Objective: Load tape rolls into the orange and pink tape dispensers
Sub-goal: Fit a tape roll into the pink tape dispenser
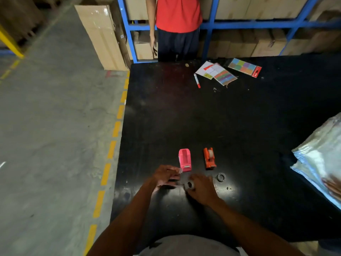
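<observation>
On the black table [230,117] stand a pink tape dispenser [184,159] with an empty slot and, to its right, an orange tape dispenser [209,157] with a clear roll seated in it. My right hand [203,187] grips a clear tape roll [190,185] just below the pink dispenser. My left hand [167,175] pinches the loose tape end pulled from that roll, close to the pink dispenser's cutter. A small dark ring-shaped core [220,177] lies on the table to the right of my right hand.
A red marker [197,80] and packs of coloured sticky notes [244,67] lie at the far side. A person in a red shirt [178,13] stands behind the table. A shiny plastic bag [321,159] covers the right edge. The table's left edge drops to the floor.
</observation>
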